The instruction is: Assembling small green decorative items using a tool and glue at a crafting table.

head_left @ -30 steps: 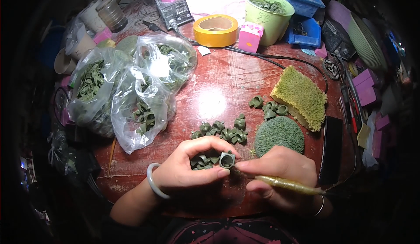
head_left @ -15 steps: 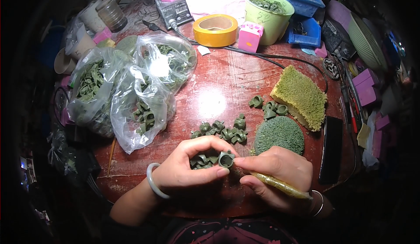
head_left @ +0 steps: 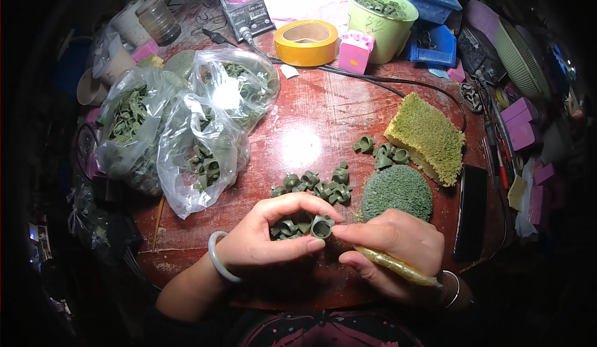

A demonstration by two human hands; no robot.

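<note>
Between thumb and index finger, my left hand (head_left: 255, 229) holds a small dark green wax-like ring (head_left: 321, 228), its round opening facing me. My right hand (head_left: 401, 241) is closed on a slim tool with a yellow wrapped handle (head_left: 398, 265); the tool's tip is hidden. The right index fingertip is at the ring's right edge. More green rings (head_left: 287, 229) show behind my left fingers, and a loose group of rings (head_left: 320, 188) lies just beyond. A few rings (head_left: 388, 154) sit beside a round dark green scouring pad (head_left: 398, 193).
Clear plastic bags (head_left: 205, 135) full of green pieces stand at left. A yellow-green sponge (head_left: 429, 138) and a black phone-like slab (head_left: 471, 213) lie at right. Toward the back are a tape roll (head_left: 306, 55), a pink box (head_left: 356, 53), a green bucket (head_left: 392, 42) and dark cables (head_left: 373, 81).
My right thumb and the yellow-handled tool have shifted very slightly. The ring stays in my left hand in nearly the same place.
</note>
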